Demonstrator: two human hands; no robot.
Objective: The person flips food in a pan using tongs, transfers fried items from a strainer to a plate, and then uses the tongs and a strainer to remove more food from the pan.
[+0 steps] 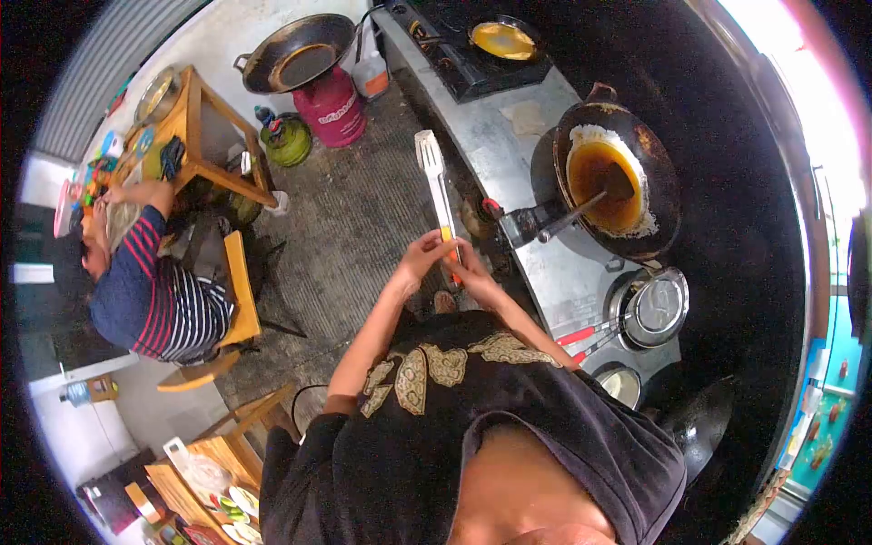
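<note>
A pair of metal tongs [439,186] with a slotted, fork-like end points away from me over the floor. Its handle has yellow and orange parts. My left hand [421,262] closes its fingers on the handle from the left side. From the right, my right hand [476,276] wraps round the lower handle, near its orange end. Part of the handle is hidden by my fingers. To the right of my hands, a large wok [661,159] holds brown oil [595,204], and a dark-handled utensil [574,215] leans into it.
A metal counter [495,145] runs along my right, with a small pan [502,39] on a stove and strainers [656,304] nearby. Ahead stand a pink gas cylinder [331,109] under another wok [300,54] and a green cylinder [286,141]. A person [168,291] sits left at a wooden table [193,118].
</note>
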